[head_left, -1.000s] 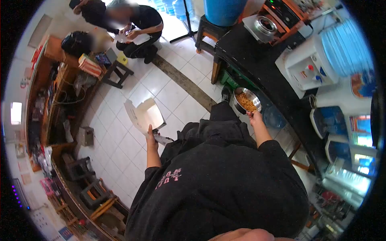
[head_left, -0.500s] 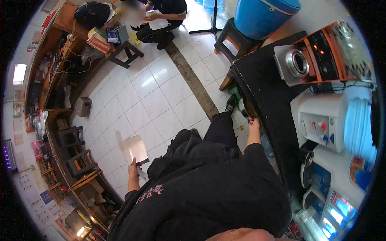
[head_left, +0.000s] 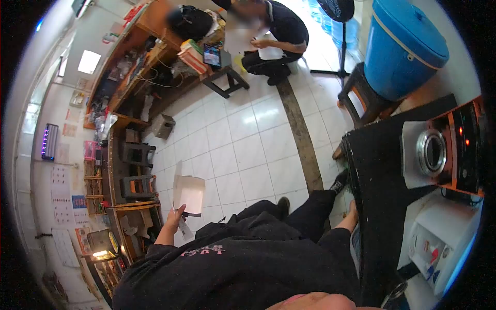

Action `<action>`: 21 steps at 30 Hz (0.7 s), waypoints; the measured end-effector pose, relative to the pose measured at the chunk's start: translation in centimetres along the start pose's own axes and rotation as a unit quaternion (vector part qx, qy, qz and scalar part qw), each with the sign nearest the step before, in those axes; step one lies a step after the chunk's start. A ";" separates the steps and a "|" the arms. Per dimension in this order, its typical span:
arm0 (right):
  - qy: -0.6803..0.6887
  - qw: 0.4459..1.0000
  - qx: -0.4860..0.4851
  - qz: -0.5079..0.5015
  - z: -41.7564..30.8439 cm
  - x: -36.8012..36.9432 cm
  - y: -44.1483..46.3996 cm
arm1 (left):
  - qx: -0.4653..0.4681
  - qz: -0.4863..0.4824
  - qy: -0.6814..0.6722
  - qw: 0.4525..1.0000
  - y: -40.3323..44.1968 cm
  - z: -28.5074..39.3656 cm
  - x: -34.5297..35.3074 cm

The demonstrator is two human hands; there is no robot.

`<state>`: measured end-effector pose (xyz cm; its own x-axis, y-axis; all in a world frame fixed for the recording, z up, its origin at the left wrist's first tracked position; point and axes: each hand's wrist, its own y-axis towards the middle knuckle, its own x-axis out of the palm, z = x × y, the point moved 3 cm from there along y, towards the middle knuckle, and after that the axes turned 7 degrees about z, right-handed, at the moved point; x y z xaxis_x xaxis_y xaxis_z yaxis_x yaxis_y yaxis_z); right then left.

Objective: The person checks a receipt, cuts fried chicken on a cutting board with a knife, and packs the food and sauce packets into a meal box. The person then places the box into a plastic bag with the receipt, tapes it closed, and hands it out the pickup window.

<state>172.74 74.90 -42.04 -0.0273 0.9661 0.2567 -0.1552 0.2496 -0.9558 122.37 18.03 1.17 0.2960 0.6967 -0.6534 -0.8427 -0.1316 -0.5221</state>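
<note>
My left hand (head_left: pixel 176 215) is closed on the edge of an open cardboard box (head_left: pixel 191 192), pale inside, with a flap standing up. The box is held out over the tiled floor, left of my legs. On the other side, my right hand (head_left: pixel 353 207) reaches down beside the edge of the black counter (head_left: pixel 380 155). Its fingers are hidden there, so I cannot make out what they touch.
A person (head_left: pixel 281 31) crouches at the back near a small stool (head_left: pixel 226 82). A blue drum (head_left: pixel 403 49) rests on a dark stool (head_left: pixel 361 98). On the right stands an orange machine (head_left: pixel 454 144). Shelving (head_left: pixel 118 170) lines the left wall.
My view has turned left, so the room appears shifted to the right. The box stays in my left hand. My right hand has become more hidden beside the counter.
</note>
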 end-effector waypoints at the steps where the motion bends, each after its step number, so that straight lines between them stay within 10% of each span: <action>1: 0.009 1.000 0.016 -0.001 0.4 0.1 0.2 | 0.007 -0.022 0.016 1.000 -0.3 1.5 0.3; 21: 0.059 0.991 0.121 0.012 4.4 0.9 1.8 | -0.002 -0.058 0.009 0.998 -1.7 7.3 3.4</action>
<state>168.09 75.92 -42.93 0.0799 0.9762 0.2017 -0.3884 0.2169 -0.8956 121.54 25.75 3.89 0.4002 0.6944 -0.5981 -0.8003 -0.0532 -0.5972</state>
